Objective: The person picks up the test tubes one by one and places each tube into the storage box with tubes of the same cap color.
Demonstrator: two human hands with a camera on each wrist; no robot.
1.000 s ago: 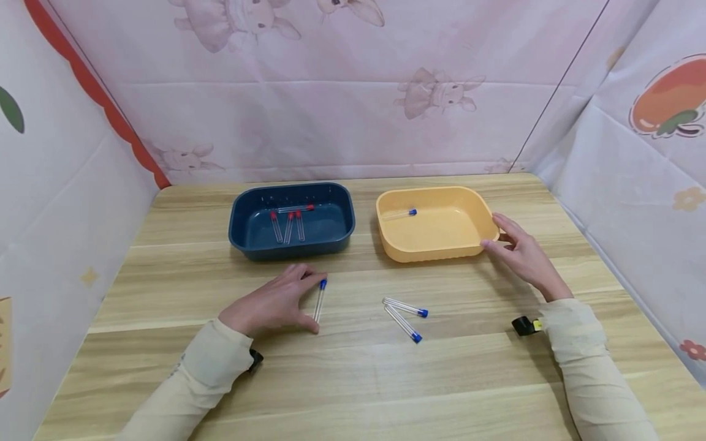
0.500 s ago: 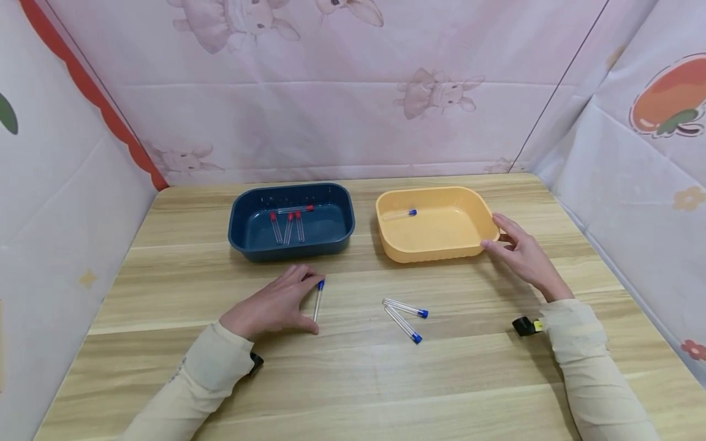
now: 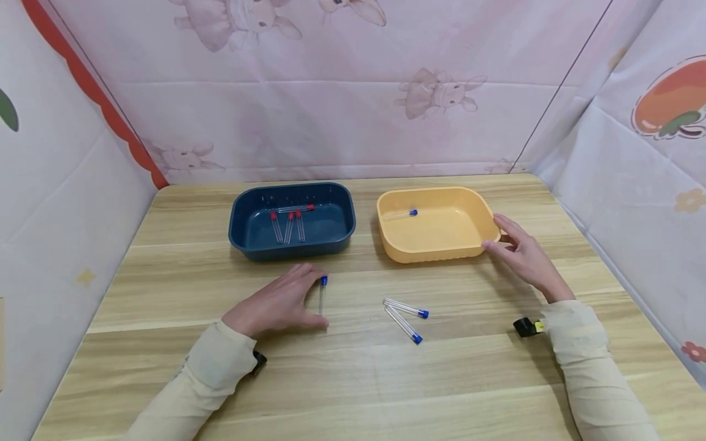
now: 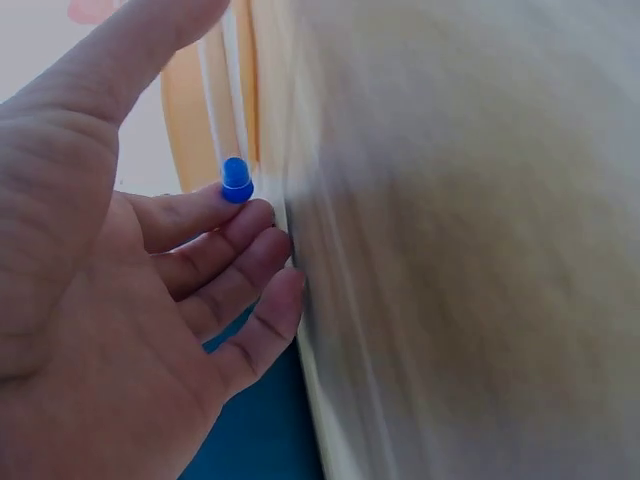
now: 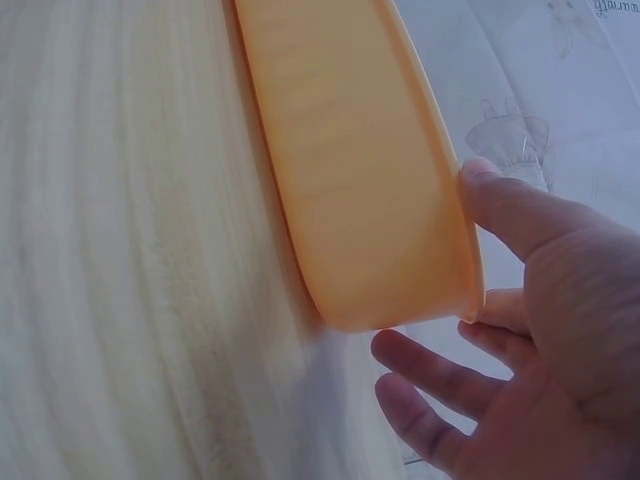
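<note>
In the head view my left hand (image 3: 278, 303) pinches a blue-capped test tube (image 3: 323, 297) lengthwise, index fingertip at the cap and thumb near the other end. The left wrist view shows the blue cap (image 4: 236, 180) against the index fingertip. My right hand (image 3: 524, 254) grips the near right corner of a yellow bin (image 3: 436, 252), thumb and index finger on its rim, the other fingers apart from it. One blue-capped tube (image 3: 401, 215) lies inside that bin. Two more blue-capped tubes (image 3: 402, 323) lie on the table between the hands.
A dark blue bin (image 3: 292, 250) stands to the left of the yellow one, with several red-capped tubes (image 3: 276, 228) inside. Both bins are on the wooden table (image 3: 375, 392). Printed cloth walls (image 3: 342, 122) close off the back and sides.
The tube in my left hand has turned slightly more upright in the head view, and the left thumb has shifted a little to the right. The right hand and both bins have stayed put.
</note>
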